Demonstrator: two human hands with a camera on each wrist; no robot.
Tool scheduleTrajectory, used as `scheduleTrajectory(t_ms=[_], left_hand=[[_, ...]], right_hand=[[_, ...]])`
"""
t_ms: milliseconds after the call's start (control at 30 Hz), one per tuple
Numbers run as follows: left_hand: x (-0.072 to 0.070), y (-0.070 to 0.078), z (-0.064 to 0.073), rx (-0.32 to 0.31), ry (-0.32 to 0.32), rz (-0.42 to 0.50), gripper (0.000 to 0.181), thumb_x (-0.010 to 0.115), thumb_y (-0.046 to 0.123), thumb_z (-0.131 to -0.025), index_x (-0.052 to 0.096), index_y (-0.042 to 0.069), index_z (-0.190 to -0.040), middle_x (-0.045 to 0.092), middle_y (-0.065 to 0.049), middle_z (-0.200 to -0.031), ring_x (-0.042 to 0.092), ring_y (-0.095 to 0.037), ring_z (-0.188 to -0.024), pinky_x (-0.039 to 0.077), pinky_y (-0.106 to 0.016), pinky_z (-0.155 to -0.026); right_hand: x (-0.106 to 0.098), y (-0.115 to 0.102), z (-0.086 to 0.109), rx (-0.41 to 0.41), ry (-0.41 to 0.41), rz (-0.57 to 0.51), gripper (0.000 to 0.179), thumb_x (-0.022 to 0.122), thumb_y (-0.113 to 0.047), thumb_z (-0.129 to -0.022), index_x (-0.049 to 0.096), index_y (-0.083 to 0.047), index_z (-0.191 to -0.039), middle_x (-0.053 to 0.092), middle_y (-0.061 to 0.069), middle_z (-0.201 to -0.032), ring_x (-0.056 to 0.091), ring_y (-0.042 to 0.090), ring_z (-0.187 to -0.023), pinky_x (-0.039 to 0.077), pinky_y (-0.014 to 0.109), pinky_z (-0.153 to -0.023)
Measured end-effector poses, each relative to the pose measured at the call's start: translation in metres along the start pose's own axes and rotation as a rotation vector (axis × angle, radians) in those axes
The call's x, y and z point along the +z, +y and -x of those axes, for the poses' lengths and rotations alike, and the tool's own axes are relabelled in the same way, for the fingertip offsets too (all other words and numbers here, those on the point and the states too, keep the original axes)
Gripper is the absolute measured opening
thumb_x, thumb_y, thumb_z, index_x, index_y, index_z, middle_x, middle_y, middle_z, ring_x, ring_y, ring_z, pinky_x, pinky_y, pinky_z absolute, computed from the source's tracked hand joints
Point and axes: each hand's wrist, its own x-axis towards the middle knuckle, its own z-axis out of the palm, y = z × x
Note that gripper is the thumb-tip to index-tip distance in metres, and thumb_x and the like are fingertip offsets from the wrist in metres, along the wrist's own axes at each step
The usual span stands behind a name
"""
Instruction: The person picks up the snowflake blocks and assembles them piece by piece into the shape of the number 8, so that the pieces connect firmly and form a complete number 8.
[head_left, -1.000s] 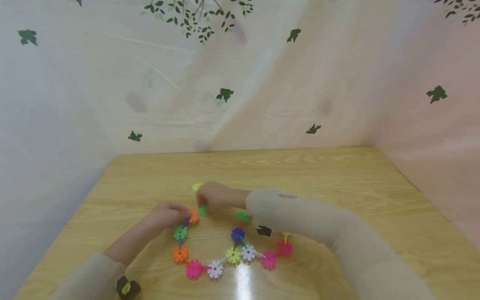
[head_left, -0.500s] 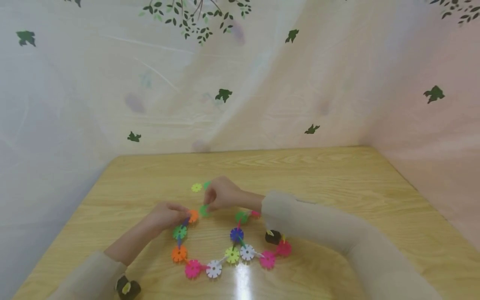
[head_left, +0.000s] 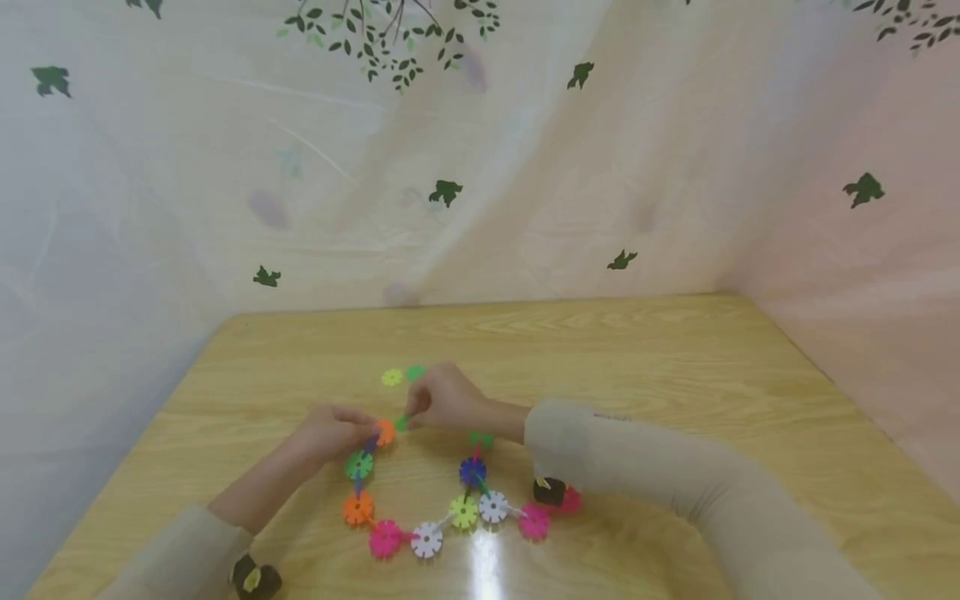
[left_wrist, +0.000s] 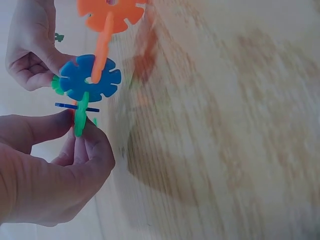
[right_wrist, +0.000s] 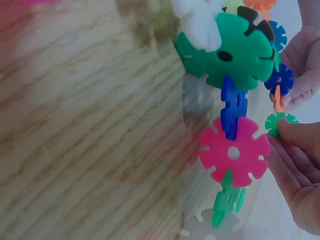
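Observation:
A chain of notched plastic flower discs curves across the table. At its far left end, the left hand (head_left: 330,433) pinches an orange disc (head_left: 386,432) between thumb and fingers. Just right of that, the right hand (head_left: 450,398) pinches a green disc (head_left: 402,423) by its edge. In the right wrist view the green disc (right_wrist: 280,121) is at the edge of the orange disc (right_wrist: 278,98), which stands edge-on to it. Below the left hand, the chain runs on through another green disc (head_left: 359,465) and a lower orange disc (head_left: 357,507).
Beyond the right hand lie a loose yellow disc (head_left: 392,377) and a green disc (head_left: 415,372). A blue disc (head_left: 472,472), white disc (head_left: 493,507) and pink disc (head_left: 535,521) belong to the right part of the chain, partly under the right sleeve. Cloth (head_left: 525,167) hangs behind the wooden table (head_left: 637,350).
The right hand first drew right, uncovering the far green disc, then came slightly left, bringing its green disc closer to the orange one. The left hand has stayed in place.

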Motion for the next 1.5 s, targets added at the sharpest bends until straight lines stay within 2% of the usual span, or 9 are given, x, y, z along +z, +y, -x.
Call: scheduleTrajectory(t_ms=[300, 467, 633, 733, 900, 1133, 1367, 1500], left_hand=[[0.000, -0.001, -0.002, -0.015, 0.004, 0.021, 0.032, 0.065, 0.020, -0.090, 0.067, -0.004, -0.112, 0.069, -0.017, -0.114, 0.063, -0.020, -0.100, 0.054, -0.035, -0.085], [0.003, -0.003, -0.004, -0.016, 0.044, 0.042, 0.030, 0.066, 0.018, -0.089, 0.068, -0.005, -0.109, 0.067, -0.021, -0.116, 0.060, -0.028, -0.106, 0.052, -0.037, -0.087], [0.007, -0.001, -0.005, -0.035, 0.084, 0.076, 0.029, 0.065, 0.016, -0.090, 0.068, -0.005, -0.110, 0.065, -0.024, -0.120, 0.057, -0.036, -0.113, 0.049, -0.047, -0.096], [0.007, 0.001, -0.005, -0.028, 0.082, 0.068, 0.029, 0.066, 0.018, -0.090, 0.069, -0.003, -0.110, 0.068, -0.020, -0.116, 0.060, -0.030, -0.108, 0.050, -0.044, -0.093], [0.005, 0.005, -0.006, 0.026, 0.030, 0.042, 0.031, 0.067, 0.021, -0.089, 0.069, -0.002, -0.109, 0.073, -0.012, -0.103, 0.064, -0.017, -0.094, 0.054, -0.032, -0.084], [0.000, 0.004, -0.010, 0.137, -0.106, -0.009, 0.035, 0.066, 0.024, -0.090, 0.067, -0.004, -0.110, 0.072, -0.017, -0.108, 0.067, -0.018, -0.097, 0.056, -0.038, -0.089], [0.002, 0.005, -0.012, 0.117, -0.117, -0.009, 0.033, 0.064, 0.019, -0.091, 0.066, -0.008, -0.110, 0.072, -0.018, -0.106, 0.067, -0.015, -0.092, 0.058, -0.037, -0.087], [0.002, 0.004, -0.012, 0.084, -0.103, 0.017, 0.030, 0.063, 0.015, -0.091, 0.066, -0.008, -0.110, 0.073, -0.014, -0.102, 0.067, -0.013, -0.090, 0.058, -0.036, -0.086]], right_hand=[[0.006, 0.001, 0.000, 0.060, 0.031, -0.085, 0.011, 0.082, -0.008, -0.072, 0.071, -0.006, -0.072, 0.074, 0.006, -0.074, 0.061, 0.004, -0.061, 0.051, 0.010, -0.059], [0.008, -0.002, 0.001, 0.040, 0.075, -0.084, 0.013, 0.081, -0.005, -0.070, 0.068, -0.006, -0.069, 0.071, 0.003, -0.068, 0.055, 0.000, -0.057, 0.049, 0.010, -0.057], [0.011, -0.003, -0.002, 0.120, 0.083, -0.128, 0.012, 0.081, -0.006, -0.071, 0.069, -0.005, -0.071, 0.072, 0.008, -0.071, 0.055, 0.003, -0.059, 0.048, 0.010, -0.057], [0.010, 0.001, -0.005, 0.151, 0.080, -0.134, 0.012, 0.082, -0.006, -0.071, 0.070, -0.006, -0.073, 0.073, 0.008, -0.073, 0.057, 0.003, -0.060, 0.049, 0.011, -0.058], [0.005, 0.008, -0.008, 0.172, 0.035, -0.130, 0.014, 0.083, -0.008, -0.070, 0.070, -0.007, -0.075, 0.074, 0.006, -0.077, 0.059, 0.002, -0.063, 0.050, 0.011, -0.062], [0.000, 0.013, -0.008, 0.103, -0.041, -0.110, 0.016, 0.084, -0.010, -0.069, 0.070, -0.005, -0.075, 0.075, 0.008, -0.079, 0.062, 0.003, -0.065, 0.050, 0.009, -0.064], [-0.009, 0.027, -0.016, 0.049, -0.208, -0.147, 0.017, 0.082, -0.006, -0.072, 0.071, -0.005, -0.085, 0.075, 0.009, -0.089, 0.069, 0.008, -0.076, 0.055, 0.012, -0.072], [-0.020, 0.036, -0.026, 0.047, -0.251, -0.092, 0.022, 0.080, -0.003, -0.073, 0.071, -0.003, -0.093, 0.075, 0.011, -0.095, 0.071, 0.014, -0.083, 0.055, 0.013, -0.073]])
